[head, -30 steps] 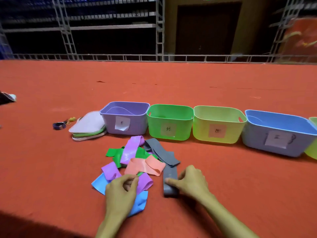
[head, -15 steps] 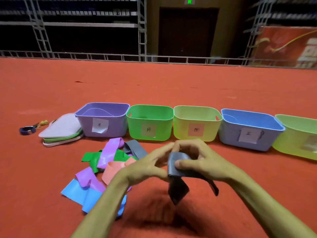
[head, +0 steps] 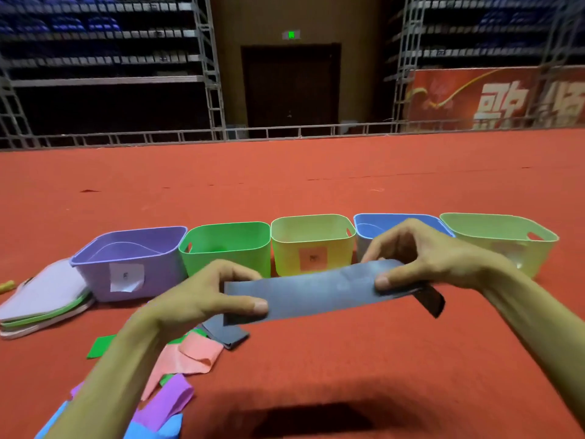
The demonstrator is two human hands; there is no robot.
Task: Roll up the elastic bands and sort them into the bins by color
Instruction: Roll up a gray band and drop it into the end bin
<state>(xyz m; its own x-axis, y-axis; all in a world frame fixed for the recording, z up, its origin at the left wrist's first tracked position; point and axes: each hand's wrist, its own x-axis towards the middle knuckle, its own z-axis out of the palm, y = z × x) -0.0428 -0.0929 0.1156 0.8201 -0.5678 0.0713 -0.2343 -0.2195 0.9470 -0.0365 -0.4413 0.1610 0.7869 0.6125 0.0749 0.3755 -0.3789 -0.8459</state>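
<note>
Band (head: 316, 293) — between left hand (head: 205, 296), right hand (head: 421, 255)

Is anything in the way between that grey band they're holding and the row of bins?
Nothing visible. The left hand and right hand hold the grey band stretched in the air just in front of the open-topped bins. Which bin takes grey, I cannot tell.

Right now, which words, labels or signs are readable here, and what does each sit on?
No text can be quoted with confidence.
Red banner: large white Chinese characters, partly cut off and blurred.
Green lit sign: too small to read.
White label on the purple bin: one handwritten mark, blurred.
Pink label on the yellow bin: one mark, blurred.
</note>
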